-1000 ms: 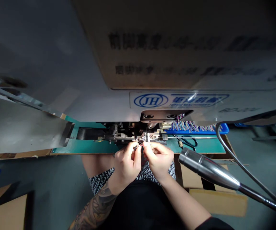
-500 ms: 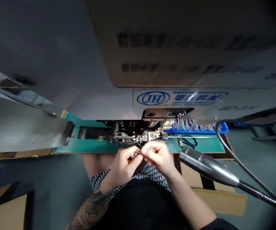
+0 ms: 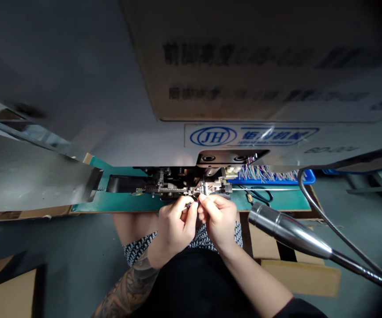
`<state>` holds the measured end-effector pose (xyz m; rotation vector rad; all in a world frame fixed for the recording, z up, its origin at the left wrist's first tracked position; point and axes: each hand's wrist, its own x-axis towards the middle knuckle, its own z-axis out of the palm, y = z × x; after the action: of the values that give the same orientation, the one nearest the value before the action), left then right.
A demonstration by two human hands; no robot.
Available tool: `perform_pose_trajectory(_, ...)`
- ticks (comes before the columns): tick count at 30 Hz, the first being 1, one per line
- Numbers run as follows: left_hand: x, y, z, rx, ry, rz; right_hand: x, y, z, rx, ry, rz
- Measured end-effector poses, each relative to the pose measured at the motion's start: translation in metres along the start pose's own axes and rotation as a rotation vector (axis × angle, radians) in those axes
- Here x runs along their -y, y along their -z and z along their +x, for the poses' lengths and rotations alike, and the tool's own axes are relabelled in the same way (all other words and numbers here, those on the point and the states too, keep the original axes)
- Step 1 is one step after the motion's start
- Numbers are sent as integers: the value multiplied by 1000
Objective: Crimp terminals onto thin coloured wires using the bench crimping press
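My left hand [image 3: 176, 225] is closed in a pinch on a small dark piece [image 3: 190, 205], mostly covered by the fingers. Fingertip to fingertip with it, my right hand [image 3: 220, 218] is also pinched; what lies in it, if anything, is too small to name. Both hands are just in front of the lit metal mechanism [image 3: 191, 190] of a JH-branded machine [image 3: 118, 128], above the front edge of a green work surface [image 3: 121, 204].
A blue tray [image 3: 310, 177] of thin multicoloured wires [image 3: 270, 173] stands behind on the right. Dark-handled scissors [image 3: 264, 194] lie before it. A metal lamp head [image 3: 273, 223] on a flexible neck reaches in from the right. A grey metal panel [image 3: 35, 176] fills the left.
My hands have risen slightly toward the mechanism, and the left fingers have shifted on the small piece. The right hand has turned more upright, its fingers curled in.
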<state>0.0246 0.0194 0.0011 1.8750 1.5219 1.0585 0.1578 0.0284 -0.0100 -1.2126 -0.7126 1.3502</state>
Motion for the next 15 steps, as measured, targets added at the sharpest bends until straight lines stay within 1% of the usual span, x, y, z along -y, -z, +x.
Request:
perform_pose_trajectory(2, -1, 0, 1, -24, -11, 43, 1, -2, 1, 16, -41, 58)
perform_pose_trajectory(6, -1, -1, 3, -59, -27, 74, 5, -8, 1, 20, -57, 119)
perform_pose_trajectory(10, -1, -2, 4, -88, -32, 81, 8, -12, 0, 3, -61, 126)
perform_pose_trajectory(15, -2, -1, 3, -86, -30, 73, 7, -12, -1, -4, -48, 106)
